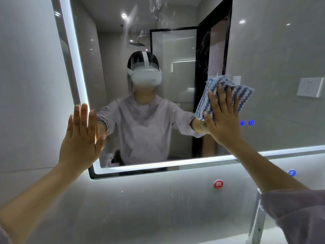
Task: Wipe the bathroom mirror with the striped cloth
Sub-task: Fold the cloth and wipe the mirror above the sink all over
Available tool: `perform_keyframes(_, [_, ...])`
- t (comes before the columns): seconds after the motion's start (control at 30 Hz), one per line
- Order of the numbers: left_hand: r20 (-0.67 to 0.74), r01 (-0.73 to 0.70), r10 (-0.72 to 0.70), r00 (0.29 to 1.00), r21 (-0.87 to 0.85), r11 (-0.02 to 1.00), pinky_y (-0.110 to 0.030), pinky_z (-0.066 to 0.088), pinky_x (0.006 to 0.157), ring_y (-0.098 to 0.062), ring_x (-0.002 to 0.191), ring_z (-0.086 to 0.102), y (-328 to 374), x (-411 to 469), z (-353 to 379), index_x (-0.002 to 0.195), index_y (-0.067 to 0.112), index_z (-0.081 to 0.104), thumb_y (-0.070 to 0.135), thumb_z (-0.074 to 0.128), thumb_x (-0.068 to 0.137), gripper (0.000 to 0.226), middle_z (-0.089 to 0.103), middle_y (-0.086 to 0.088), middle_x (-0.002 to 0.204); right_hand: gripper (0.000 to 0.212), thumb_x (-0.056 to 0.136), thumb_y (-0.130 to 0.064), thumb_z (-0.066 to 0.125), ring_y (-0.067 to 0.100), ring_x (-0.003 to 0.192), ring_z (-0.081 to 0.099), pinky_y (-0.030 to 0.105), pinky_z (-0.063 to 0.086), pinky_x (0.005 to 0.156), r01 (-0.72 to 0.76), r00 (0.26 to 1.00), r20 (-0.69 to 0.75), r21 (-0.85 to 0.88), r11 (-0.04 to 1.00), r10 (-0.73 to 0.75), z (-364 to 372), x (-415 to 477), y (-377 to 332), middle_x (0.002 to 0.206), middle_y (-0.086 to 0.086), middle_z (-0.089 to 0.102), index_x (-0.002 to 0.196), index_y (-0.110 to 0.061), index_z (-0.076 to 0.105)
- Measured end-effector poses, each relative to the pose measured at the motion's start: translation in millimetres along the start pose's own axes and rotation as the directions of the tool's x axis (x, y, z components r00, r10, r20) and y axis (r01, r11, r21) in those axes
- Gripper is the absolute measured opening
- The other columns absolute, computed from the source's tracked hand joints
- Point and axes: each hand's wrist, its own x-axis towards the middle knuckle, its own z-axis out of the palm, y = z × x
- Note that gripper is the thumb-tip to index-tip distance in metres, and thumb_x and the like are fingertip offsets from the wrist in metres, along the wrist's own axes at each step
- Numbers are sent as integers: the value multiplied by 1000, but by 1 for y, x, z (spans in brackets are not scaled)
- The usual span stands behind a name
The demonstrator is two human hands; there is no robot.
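**Cloth** (246,93): blue-and-white striped, folded into a pad. It lies pressed to the mirror (274,50), right of centre and above the lower edge.

**Right hand** (223,120): flat over the cloth with fingers straight and spread. It presses the pad to the glass and does not clutch it. We see no finger curled round the fabric.

**Left hand** (82,134): flat and released, holding nothing. The palm rests on the mirror's left edge near the lower-left corner (as a brace, we judge).

**Progress**: we take this as mid-wipe. Pale smears (154,7) show near the top edge. The glass around the cloth looks clean, though glare makes that hard to confirm. We judge the upper band and the far right are yet to be done.

**Surroundings**: a lit strip (158,164) runs along the mirror's lower edge, and two blue touch buttons (246,122) sit just right of the hand. On the wall below are a red sticker (218,184) and a blue one (292,172). A tap (257,217) stands at lower right.
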Motion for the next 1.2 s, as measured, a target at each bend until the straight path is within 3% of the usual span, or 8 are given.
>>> perform_keyframes(0.13, [-2,-4,4,1000,-33,999,-50,7,119,-39,146,-5,0,0,0,148,-2,4,47,19,94,75,-4,-23,157,61,101,-51,15,29,149,-1,48,-2,120,25,997,67,31,999,-27,14,-47,4,162,3,-6,154,-20,9])
perform_keyframes(0.4, [7,-26,26,1000,-54,998,-54,9,118,-41,145,-5,-3,0,2,149,-1,-1,50,13,96,75,-7,-24,157,60,101,-47,23,32,149,5,51,4,120,66,986,150,31,997,-70,27,-132,6,163,3,-2,154,-24,6])
perform_keyframes(0.63, [18,-20,22,1000,-70,997,-55,10,118,-41,145,-4,-2,0,1,148,-3,1,49,14,96,75,-6,-25,157,59,101,-47,21,27,149,3,48,5,121,4,975,220,54,999,-16,31,-166,1,163,0,-2,154,-25,6])
perform_keyframes(0.83, [28,-21,22,999,-48,999,-55,12,117,-42,145,-4,0,0,-1,147,-5,7,49,10,97,74,-1,-27,156,60,101,-48,19,28,149,-1,50,6,119,6,975,220,53,999,-18,23,-145,-4,163,0,-5,154,-23,7])
perform_keyframes(1.0, [41,-18,20,999,-32,999,-52,7,119,-42,145,-3,0,0,-3,146,-7,10,48,13,96,75,1,-27,156,63,100,-51,18,30,149,-2,48,-3,120,65,984,165,29,997,-68,8,-59,-6,162,8,1,153,-18,14])
perform_keyframes(1.2, [38,-2,4,999,-35,999,-53,11,118,-41,145,0,1,0,-5,147,-5,12,52,8,97,76,2,-26,157,65,98,-53,19,31,149,0,47,-6,119,-84,996,39,34,996,83,-5,19,-24,161,12,8,154,-20,18])
